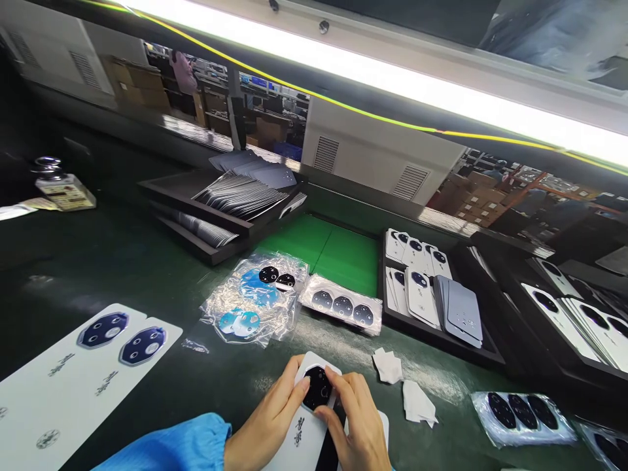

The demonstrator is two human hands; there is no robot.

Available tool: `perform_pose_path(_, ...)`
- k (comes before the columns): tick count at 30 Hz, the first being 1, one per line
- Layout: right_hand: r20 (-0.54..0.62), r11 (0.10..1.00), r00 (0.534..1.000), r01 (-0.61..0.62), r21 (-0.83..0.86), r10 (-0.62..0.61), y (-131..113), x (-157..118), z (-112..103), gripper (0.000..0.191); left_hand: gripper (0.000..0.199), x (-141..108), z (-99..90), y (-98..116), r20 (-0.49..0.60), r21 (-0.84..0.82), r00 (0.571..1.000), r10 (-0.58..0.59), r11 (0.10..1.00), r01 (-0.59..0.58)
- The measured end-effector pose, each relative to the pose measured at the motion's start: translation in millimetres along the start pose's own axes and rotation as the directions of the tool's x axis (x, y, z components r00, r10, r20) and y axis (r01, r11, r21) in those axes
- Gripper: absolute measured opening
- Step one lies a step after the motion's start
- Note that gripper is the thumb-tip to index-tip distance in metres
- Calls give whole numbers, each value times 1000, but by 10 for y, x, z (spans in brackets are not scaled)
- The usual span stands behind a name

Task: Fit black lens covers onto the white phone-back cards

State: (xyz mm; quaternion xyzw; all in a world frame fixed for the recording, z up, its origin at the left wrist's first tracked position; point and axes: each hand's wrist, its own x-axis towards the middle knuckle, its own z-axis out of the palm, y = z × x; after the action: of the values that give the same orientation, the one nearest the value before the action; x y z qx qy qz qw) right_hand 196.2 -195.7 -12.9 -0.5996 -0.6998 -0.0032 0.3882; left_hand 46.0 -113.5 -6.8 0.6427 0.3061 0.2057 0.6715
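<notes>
A white phone back panel (290, 451) with dark lettering lies under both my hands at the bottom centre. On its upper part sits a black round camera lens cover (318, 387) with small holes. My left hand (269, 418) grips the panel's left edge, its thumb on the cover's edge. My right hand (354, 418) has thumb and forefinger against the cover's right side. A second white panel (383, 425) partly shows behind my right hand. My palms hide the lower part of the first panel.
Plastic bags with blue and black discs (255, 294) and a packet of lens covers (343, 306) lie ahead. Trays of panels (392, 311) stand right, stacked trays (216, 252) back left. Two white cloths (417, 402) lie right; large printed panels (88, 373) lie left.
</notes>
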Motion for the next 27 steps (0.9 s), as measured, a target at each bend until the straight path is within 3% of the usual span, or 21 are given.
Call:
perform_pose_path(8,-15,999,999,34,-19,-34,-20,19,-20,35,53,-22,-23,-14,10,21,1000,15,1000,-15)
perform_pose_path(17,78,998,995,59,9,-60,72,79,-116,37,54,-2,-37,49,4,33,1000,12,999,-12)
perform_pose_path(21,-69,989,988,-133,66,138,65,39,-80,31,56,20,-58,84,-34,4,999,-11,1000,11)
perform_pose_path(23,-94,917,938,-301,260,334,46,12,-49,34,56,31,-65,98,-49,-21,999,-14,1000,13)
perform_pose_path(24,-50,840,901,-380,388,430,35,4,-38,38,56,35,-65,99,-57,-35,998,-10,999,8)
perform_pose_path(27,244,476,779,-564,675,577,-1,24,-38,50,61,45,-57,76,-85,-72,996,-2,997,-4)
